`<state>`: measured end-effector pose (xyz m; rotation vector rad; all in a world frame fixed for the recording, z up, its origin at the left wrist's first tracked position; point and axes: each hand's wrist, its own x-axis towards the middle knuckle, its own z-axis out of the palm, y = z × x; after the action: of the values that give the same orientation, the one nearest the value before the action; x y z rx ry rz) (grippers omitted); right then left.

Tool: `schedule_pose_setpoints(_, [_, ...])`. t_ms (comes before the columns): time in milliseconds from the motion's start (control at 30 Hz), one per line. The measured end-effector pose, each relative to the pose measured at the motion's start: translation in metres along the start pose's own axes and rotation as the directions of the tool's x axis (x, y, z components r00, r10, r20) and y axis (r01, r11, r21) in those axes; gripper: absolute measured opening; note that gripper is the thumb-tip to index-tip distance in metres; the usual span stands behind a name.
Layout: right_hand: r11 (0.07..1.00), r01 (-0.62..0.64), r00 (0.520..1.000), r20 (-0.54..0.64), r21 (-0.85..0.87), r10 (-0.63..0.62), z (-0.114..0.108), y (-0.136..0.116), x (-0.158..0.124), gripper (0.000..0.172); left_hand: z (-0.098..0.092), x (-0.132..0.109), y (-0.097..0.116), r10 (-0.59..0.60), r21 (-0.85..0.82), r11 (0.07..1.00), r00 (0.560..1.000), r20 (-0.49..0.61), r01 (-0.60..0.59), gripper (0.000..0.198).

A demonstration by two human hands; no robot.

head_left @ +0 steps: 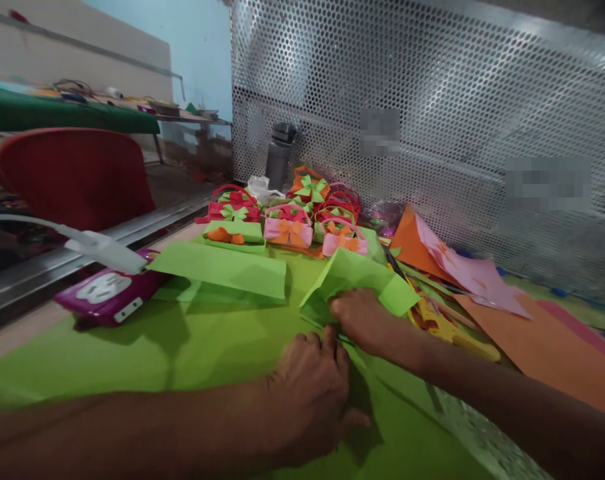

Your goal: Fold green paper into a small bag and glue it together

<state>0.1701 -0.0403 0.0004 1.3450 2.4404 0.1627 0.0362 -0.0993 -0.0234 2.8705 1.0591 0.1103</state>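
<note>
Right hand (366,321), fisted, touches folded green paper (355,275); left hand (313,392) half-curled, both holds unclear.

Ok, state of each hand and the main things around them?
Left hand: fingers bent, over the green sheet
Right hand: fingers curled against the bent green paper
Bent green paper: folded, partly open
Green sheet: spread out
Pink bags: bows on, handles up
Bottle: upright, lid on
Purple socket box: adapter against it

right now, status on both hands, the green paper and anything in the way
Right hand on folded green paper; left hand close by, fingers curled. Paper creased, partly raised. Yellow tool nearby, beside right forearm.
</note>
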Motion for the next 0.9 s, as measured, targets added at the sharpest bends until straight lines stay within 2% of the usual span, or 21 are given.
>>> schedule_pose_setpoints(167, [0.999, -0.014, 1.000, -0.010, -0.030, 0.014, 0.001, 0.006, 0.003, 0.019, -0.001, -0.003, 0.000, -0.009, -0.013, 1.000, 0.998, -0.062, 0.009, 0.064])
schedule_pose_setpoints(367, [0.997, -0.037, 0.999, 0.012, -0.068, 0.037, -0.006, 0.004, -0.004, 0.020, -0.006, -0.003, -0.002, 0.036, 0.008, 0.999, 0.999, -0.037, -0.036, 0.055])
schedule_pose_setpoints(533, [0.998, -0.012, 0.999, 0.051, -0.065, 0.016, -0.005, -0.005, -0.008, 0.019, -0.007, -0.005, 0.001, 0.025, 0.029, 0.999, 0.998, -0.051, -0.024, 0.059])
schedule_pose_setpoints(900, [0.998, 0.020, 1.000, -0.016, -0.057, -0.021, 0.003, 0.000, -0.003, 0.017, -0.001, -0.006, 0.006, 0.046, 0.065, 0.997, 0.999, -0.030, -0.044, 0.053])
